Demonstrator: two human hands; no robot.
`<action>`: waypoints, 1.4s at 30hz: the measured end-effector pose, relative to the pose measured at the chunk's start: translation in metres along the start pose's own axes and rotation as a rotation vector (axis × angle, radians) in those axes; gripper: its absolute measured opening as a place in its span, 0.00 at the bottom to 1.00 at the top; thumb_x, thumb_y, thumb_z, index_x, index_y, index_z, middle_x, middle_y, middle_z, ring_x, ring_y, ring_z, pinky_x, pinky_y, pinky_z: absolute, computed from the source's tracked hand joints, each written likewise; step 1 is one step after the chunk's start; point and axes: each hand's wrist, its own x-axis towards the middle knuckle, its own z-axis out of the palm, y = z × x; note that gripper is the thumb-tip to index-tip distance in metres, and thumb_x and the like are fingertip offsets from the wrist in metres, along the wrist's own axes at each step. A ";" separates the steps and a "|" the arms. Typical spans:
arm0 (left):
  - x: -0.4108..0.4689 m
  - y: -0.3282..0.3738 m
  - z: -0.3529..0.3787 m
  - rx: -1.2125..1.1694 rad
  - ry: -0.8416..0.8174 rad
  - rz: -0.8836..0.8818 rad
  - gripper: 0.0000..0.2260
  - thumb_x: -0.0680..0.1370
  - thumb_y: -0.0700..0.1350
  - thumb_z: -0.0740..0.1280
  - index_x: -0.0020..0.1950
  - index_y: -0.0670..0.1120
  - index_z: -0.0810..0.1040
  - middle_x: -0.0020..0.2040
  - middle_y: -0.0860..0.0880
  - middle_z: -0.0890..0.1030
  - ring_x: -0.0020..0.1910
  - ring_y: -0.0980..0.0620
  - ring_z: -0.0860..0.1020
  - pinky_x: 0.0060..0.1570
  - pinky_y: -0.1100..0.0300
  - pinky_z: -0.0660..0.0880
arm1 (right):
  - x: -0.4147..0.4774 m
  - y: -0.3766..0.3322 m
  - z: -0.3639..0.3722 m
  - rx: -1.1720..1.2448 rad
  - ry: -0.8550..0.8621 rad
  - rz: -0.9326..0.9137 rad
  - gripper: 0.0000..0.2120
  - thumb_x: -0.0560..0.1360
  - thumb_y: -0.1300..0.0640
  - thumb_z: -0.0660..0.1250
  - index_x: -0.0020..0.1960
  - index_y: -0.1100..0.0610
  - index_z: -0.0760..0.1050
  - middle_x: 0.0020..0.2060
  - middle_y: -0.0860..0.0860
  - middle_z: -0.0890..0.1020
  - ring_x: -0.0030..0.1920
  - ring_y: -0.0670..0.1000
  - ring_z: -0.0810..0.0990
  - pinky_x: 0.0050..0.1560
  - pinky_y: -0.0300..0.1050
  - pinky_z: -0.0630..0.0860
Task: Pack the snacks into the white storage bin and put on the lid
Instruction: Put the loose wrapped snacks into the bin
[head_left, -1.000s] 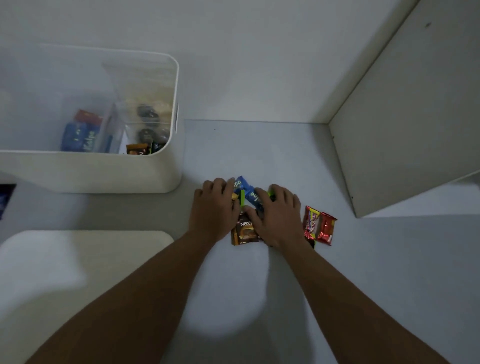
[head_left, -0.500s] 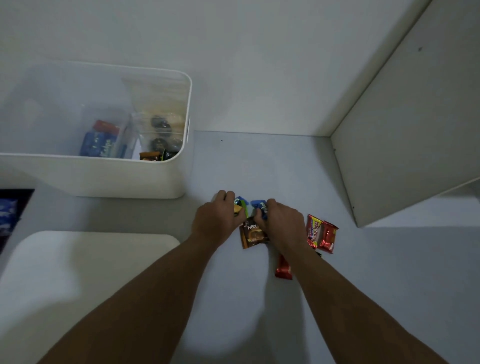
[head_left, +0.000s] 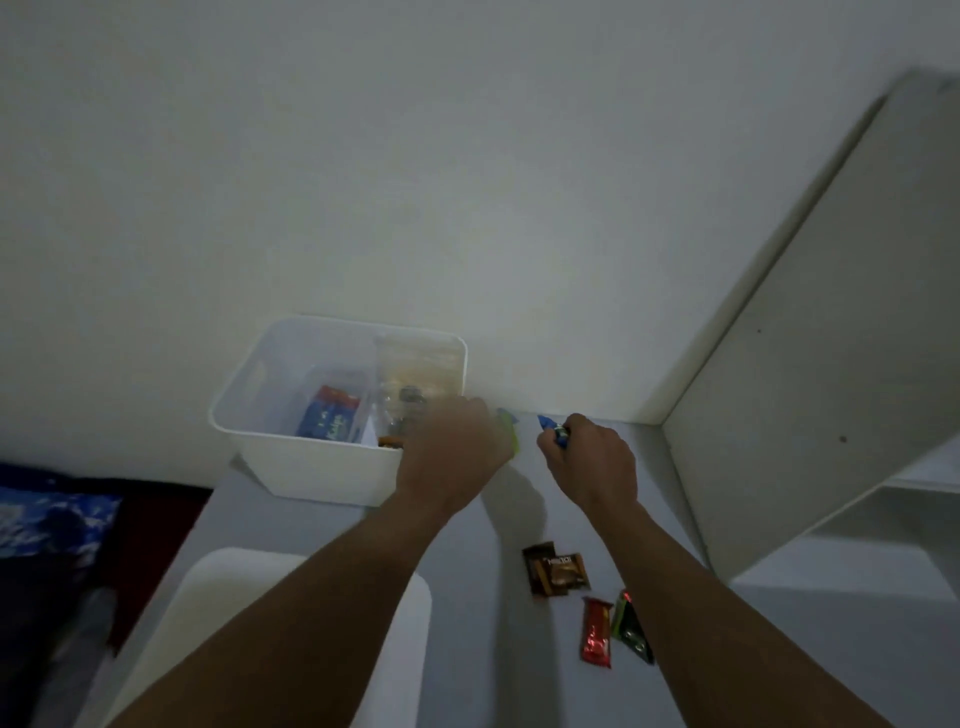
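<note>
The white storage bin (head_left: 306, 470) stands at the back left of the grey table, with a blue packet (head_left: 328, 421) and other snacks inside. My left hand (head_left: 452, 457) hovers by the bin's right front corner, closed around a blue-green snack packet (head_left: 510, 428). My right hand (head_left: 589, 462) is raised to the right of it, gripping another blue snack packet (head_left: 551, 432). On the table lie a brown snack packet (head_left: 556, 569), a red one (head_left: 596, 631) and a green one (head_left: 631, 626). The white lid (head_left: 249, 634) lies flat at the front left.
A white wall rises behind the table. A white shelf unit (head_left: 810, 374) stands at the right, close to the loose packets. Dark blue patterned fabric (head_left: 47, 519) lies past the table's left edge.
Both hands lifted off the pile, each carrying a blue packet, and moved up and back toward the bin. The camera tilted up; the brown, red and green packets stayed on the table.
</note>
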 end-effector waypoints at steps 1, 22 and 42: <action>0.007 -0.009 -0.013 -0.030 0.030 -0.057 0.16 0.76 0.59 0.61 0.50 0.47 0.75 0.47 0.47 0.77 0.41 0.42 0.79 0.37 0.51 0.74 | 0.005 -0.015 -0.005 0.046 0.003 0.013 0.16 0.77 0.47 0.61 0.37 0.57 0.71 0.29 0.51 0.75 0.31 0.56 0.74 0.30 0.44 0.64; 0.081 -0.137 -0.029 -0.154 0.082 -0.255 0.17 0.78 0.61 0.61 0.51 0.48 0.75 0.47 0.49 0.78 0.42 0.45 0.78 0.41 0.55 0.72 | 0.052 -0.126 0.075 -0.052 -0.180 -0.259 0.15 0.78 0.58 0.60 0.60 0.64 0.75 0.64 0.60 0.76 0.64 0.60 0.72 0.63 0.52 0.72; -0.016 -0.041 0.010 -0.024 0.030 0.203 0.13 0.78 0.53 0.65 0.44 0.44 0.79 0.41 0.46 0.80 0.43 0.45 0.77 0.42 0.52 0.74 | -0.007 -0.013 0.034 0.137 -0.349 -0.047 0.28 0.83 0.43 0.50 0.79 0.57 0.57 0.78 0.57 0.59 0.78 0.55 0.57 0.75 0.52 0.57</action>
